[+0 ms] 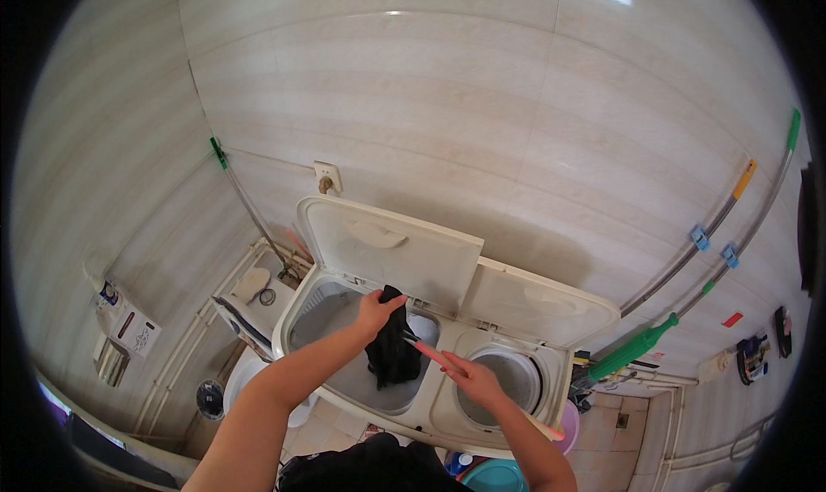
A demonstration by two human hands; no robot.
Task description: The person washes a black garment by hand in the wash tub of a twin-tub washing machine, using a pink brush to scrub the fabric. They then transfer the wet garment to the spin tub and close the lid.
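My left hand [375,317] grips the top of a wet-looking black cloth garment [393,359]. The garment hangs over the wash tub [335,376] of a cream twin-tub washing machine, where cloudy grey water stands. In my right hand [476,381] is a long tool with a pink handle [435,355]. Its dark and metallic tip touches or overlaps the garment; what kind of tool it is I cannot tell. Something pale [424,329] shows at the tub's right side. Below my right hand lies the round spin tub [503,382].
Both lids, the wash lid [387,234] and the spin lid [535,298], stand raised against the tiled wall. A wall socket [327,174] with a plug is behind. A green broom [632,353] leans at right. A teal basin [495,476] and a pink basin [569,427] sit on the floor.
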